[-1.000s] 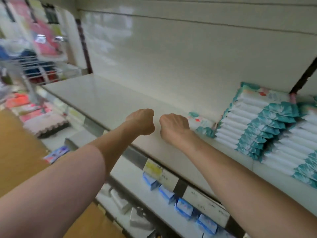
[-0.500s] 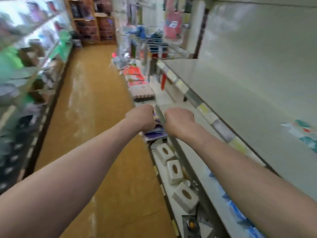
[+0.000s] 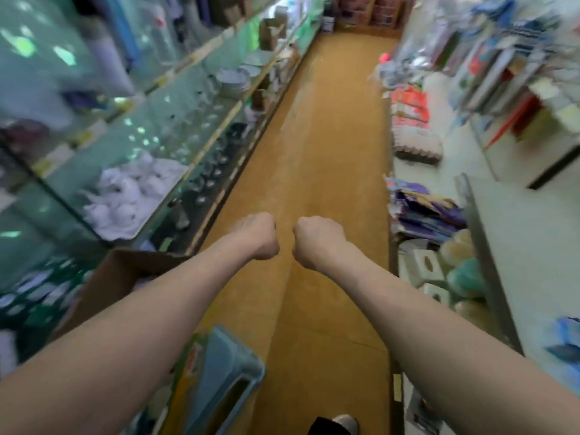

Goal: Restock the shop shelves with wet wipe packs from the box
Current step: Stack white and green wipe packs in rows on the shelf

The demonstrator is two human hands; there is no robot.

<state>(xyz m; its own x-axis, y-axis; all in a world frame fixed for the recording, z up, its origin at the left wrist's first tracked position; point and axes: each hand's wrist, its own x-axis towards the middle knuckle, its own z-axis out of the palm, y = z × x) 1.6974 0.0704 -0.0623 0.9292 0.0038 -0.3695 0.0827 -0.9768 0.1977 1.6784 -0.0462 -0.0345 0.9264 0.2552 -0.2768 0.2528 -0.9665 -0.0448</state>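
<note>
Both arms stretch out over the brown aisle floor. My left hand point(image 3: 257, 235) and my right hand point(image 3: 317, 241) are curled into fists side by side, a small gap between them, and neither holds anything. A brown cardboard box point(image 3: 125, 274) stands on the floor at the lower left, partly hidden behind my left forearm. Its contents are hidden. The white shelf point(image 3: 527, 246) runs along the right edge. No wet wipe packs can be made out in this blurred view.
Glass shelves with white cloths point(image 3: 131, 196) and dishes line the left side. A light blue plastic stool point(image 3: 219, 375) stands at the lower left. Packaged goods point(image 3: 420, 211) fill the right lower shelves. The aisle floor point(image 3: 320, 136) runs ahead. A shoe point(image 3: 345, 423) shows at the bottom.
The view has swung left from the shelf with the stacked wipe packs to looking down the aisle. Both hands stayed fisted together in front; the box and stool came into view.
</note>
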